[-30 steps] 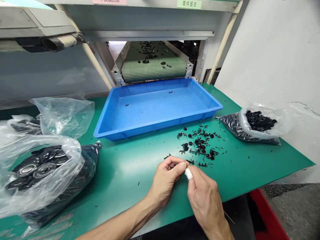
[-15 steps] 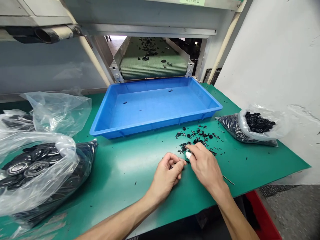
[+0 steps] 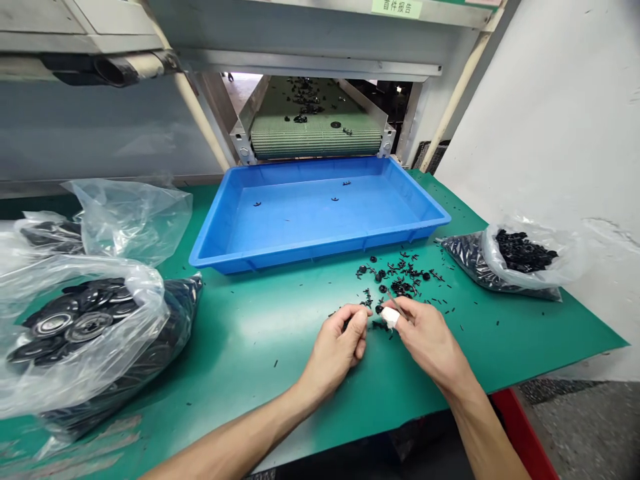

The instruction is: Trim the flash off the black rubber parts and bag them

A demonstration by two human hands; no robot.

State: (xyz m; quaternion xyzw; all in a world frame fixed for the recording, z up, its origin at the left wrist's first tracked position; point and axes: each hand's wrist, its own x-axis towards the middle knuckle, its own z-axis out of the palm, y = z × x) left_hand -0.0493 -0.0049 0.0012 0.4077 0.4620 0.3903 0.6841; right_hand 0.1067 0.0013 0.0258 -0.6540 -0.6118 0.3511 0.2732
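My left hand point(image 3: 336, 347) rests on the green mat point(image 3: 250, 333) with its fingers curled in a pinch; what they hold is too small to name. My right hand point(image 3: 425, 340) lies just to its right, thumb wrapped in white tape, fingers pinched on a small black plastic part at the near edge of a scattered pile of small black parts point(image 3: 400, 277). The two hands are a few centimetres apart.
A blue tray point(image 3: 320, 250) holding three black bits sits behind the pile, under a green conveyor belt point(image 3: 315, 137) carrying more parts. Clear bags of black discs point(image 3: 75, 327) lie at left. A bag of small black parts point(image 3: 520, 257) is at right, near the table edge.
A second ago both hands worked together near the table's front. My right hand reached to the pile, then drew back a little with a part pinched. Another bit now lies in the tray.
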